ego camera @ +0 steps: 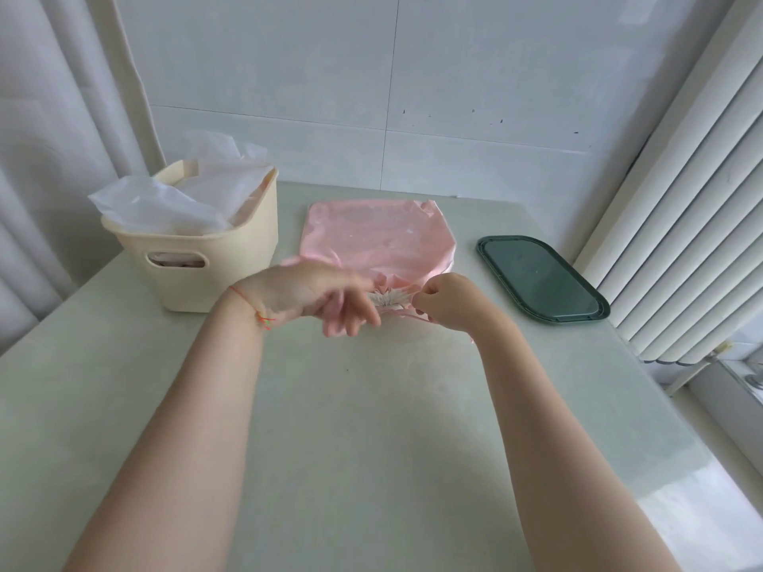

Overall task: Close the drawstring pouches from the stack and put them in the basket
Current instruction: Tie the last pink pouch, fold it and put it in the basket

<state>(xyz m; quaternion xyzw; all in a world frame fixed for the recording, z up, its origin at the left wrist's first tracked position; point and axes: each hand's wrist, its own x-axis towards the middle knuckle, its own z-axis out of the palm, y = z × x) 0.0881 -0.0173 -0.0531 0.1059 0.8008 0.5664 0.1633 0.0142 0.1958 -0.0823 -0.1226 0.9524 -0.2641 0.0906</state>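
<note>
Table (371,427): a pale green top; both forearms reached over it from the near edge toward the middle.
Pink pouch (377,237): it lay flat in the middle of the table, between the basket and the tray, with its gathered mouth at the near edge, between the two hands.
Basket (198,262): cream plastic, on the left of the table, just beside the pouch; white and pink pouches (165,200) filled it and rose over the rim.
Tray (541,280): dark green, on the right of the table, near the pouch but apart from it.
Left hand (318,297): blurred, at the left of the bunched mouth, fingers pointing down and a little apart; whether they held the fabric I cannot tell.
Right hand (448,301): fingers curled together, pinching at the right side of the mouth, where the pink cord (406,315) came out.
Wrist string (252,309): red, around the left wrist.
</note>
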